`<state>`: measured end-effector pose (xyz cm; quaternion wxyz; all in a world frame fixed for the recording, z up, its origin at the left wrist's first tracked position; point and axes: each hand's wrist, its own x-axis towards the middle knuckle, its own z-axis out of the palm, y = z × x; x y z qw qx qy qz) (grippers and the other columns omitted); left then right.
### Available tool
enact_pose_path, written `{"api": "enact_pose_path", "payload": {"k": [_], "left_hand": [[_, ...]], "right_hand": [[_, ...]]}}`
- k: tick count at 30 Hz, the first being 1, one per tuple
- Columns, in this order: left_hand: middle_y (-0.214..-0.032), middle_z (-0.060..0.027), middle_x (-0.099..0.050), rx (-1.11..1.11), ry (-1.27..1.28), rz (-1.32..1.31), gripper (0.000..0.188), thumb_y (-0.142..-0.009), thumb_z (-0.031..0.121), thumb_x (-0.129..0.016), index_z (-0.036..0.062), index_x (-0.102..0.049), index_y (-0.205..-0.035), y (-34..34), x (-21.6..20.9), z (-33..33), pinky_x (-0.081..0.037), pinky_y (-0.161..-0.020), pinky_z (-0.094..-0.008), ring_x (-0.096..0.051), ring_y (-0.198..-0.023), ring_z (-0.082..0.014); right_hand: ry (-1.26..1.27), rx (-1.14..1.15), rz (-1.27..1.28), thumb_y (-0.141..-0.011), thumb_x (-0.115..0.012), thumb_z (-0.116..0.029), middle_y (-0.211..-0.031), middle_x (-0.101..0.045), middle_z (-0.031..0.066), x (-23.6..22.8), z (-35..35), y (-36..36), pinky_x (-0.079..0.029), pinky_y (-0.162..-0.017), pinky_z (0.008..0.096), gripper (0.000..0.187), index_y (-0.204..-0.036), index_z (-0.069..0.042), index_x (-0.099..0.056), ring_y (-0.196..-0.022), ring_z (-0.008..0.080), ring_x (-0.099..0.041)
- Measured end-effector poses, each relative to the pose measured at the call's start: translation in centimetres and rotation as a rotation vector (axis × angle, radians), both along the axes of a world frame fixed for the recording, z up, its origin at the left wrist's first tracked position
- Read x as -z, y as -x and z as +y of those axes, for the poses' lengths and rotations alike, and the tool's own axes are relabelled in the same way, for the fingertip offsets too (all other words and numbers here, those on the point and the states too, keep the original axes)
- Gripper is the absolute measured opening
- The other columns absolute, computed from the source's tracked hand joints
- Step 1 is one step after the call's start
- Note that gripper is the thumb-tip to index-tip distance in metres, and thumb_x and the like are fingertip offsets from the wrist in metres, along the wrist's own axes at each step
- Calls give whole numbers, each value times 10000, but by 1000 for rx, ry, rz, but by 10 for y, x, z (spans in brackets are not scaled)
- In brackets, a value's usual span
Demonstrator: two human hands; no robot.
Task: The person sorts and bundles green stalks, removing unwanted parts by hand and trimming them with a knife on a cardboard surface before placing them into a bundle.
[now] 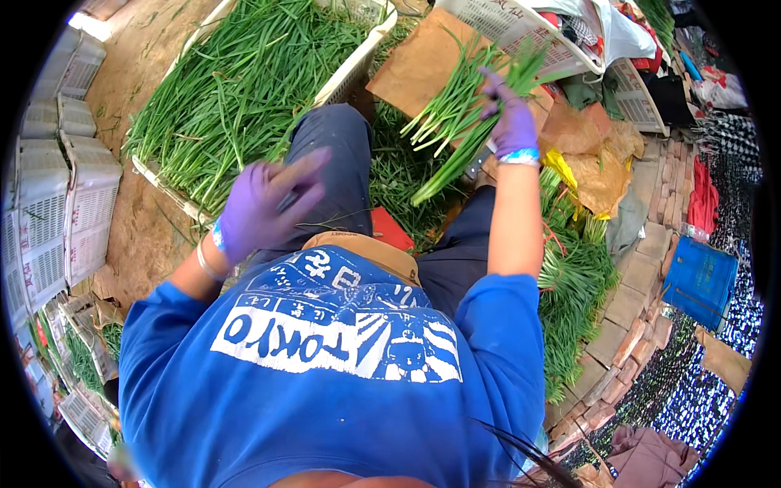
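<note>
My right hand (512,126), in a purple glove, is closed round a bunch of green chives (455,98). The pale cut ends fan out to the lower left, and the leafy tips point to the upper right. My left hand (264,203), also gloved in purple, is raised beside my left knee. Motion smears its fingers, and a small dark spot between them cannot be made out. Left of that knee stands a white plastic crate (346,69) heaped with long chives (244,89). Loose green leaves (399,183) lie on the ground between my legs.
More chives (573,301) lie in a pile at my right, beside a brick edging (630,301). Brown cardboard (423,65) sits ahead, near another white crate (521,32). White crates (89,195) are stacked at the far left. A blue container (701,281) stands at the right.
</note>
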<state>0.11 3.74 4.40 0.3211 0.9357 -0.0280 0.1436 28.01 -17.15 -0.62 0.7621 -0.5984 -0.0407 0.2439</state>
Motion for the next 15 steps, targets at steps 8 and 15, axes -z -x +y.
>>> {"api": "enact_pose_path", "payload": {"k": [8,15], "left_hand": [[-692,-50,-602,-28,-207,-275,269,-731,230,-615,174,-597,-994,-140,-2,-39,-440,-463,-332,-578,-550,-212],[-724,-60,-604,-15,34,-275,177,-748,128,-585,125,-636,-917,-146,18,-49,-444,-514,-265,-563,-578,-174]], "right_hand": [[157,-164,45,-788,-591,-181,-621,-529,20,-12,15,89,-291,-359,189,177,-857,-19,-577,-403,61,-396],[160,-226,110,-802,-546,-152,-595,-501,-3,-11,-4,101,-276,-382,178,168,-913,-34,-591,-402,54,-361]]}}
